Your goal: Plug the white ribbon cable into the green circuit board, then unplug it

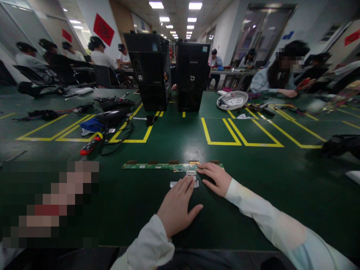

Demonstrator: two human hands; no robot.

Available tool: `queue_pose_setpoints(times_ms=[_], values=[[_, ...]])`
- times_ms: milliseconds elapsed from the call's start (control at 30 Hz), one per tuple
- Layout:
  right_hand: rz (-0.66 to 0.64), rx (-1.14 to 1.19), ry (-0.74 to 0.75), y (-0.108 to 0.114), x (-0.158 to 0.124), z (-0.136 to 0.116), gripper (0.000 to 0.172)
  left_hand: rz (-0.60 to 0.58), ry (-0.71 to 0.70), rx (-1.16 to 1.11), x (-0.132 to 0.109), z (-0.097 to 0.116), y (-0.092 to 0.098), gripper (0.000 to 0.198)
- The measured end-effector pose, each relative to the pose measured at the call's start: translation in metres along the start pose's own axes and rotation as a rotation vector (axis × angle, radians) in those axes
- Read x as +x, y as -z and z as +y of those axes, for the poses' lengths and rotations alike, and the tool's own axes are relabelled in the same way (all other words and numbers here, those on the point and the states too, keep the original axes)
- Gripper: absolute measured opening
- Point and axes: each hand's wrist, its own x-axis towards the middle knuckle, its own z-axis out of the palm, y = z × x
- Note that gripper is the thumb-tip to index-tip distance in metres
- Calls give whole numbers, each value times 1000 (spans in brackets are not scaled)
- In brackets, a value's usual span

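Note:
A long, narrow green circuit board [152, 166] lies flat on the green table [174, 142] in front of me. My left hand [177, 206] rests flat with fingers stretched out, the fingertips on a small grey flat piece [173, 184] just below the board. My right hand [215, 178] lies flat too, fingers spread, its fingertips touching the board's right end near a small silver connector [191, 173]. Neither hand grips anything.
Two black computer towers [152, 69] [192, 75] stand at the table's far middle. A red-handled screwdriver [90, 145], black cables and a blue item lie left. A white round basket [233, 100] sits far right. Several people work at tables behind. Yellow floor-style markings cross the table.

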Motion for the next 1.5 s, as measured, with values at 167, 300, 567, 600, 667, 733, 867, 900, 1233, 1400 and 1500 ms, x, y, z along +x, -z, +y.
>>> queue_pose_setpoints(times_ms=[167, 300, 567, 600, 667, 733, 867, 900, 1233, 1400, 1500], values=[[-13, 8, 10, 3, 0, 1, 37, -54, 12, -2, 2, -1, 5, 67], [-9, 21, 23, 4, 0, 1, 36, -78, 1, 5, 3, -2, 8, 68], [-16, 31, 19, 5, 0, 0, 37, -104, -11, 2, 6, -7, 12, 66], [-16, 32, 17, 6, 0, 0, 37, -108, -14, 4, 7, -8, 12, 66], [-13, 36, 16, 6, 1, -1, 37, -113, -24, 6, 8, -8, 12, 65], [-13, 39, 18, 6, 1, -1, 38, -106, -27, 9, 8, -8, 12, 65], [-17, 47, 19, 5, 1, 0, 39, -94, -14, 26, 7, -6, 12, 65], [-16, 48, 20, 5, 1, 1, 38, -93, -11, 29, 7, -6, 12, 65], [-3, 39, 14, 3, 3, 2, 33, -60, 2, 43, 8, -2, 9, 63], [-1, 26, 32, 1, 3, 4, 33, -21, -24, 42, 1, -1, 21, 55], [-10, 18, 33, 3, 2, 3, 33, 42, -37, 60, -15, -8, 32, 50]])
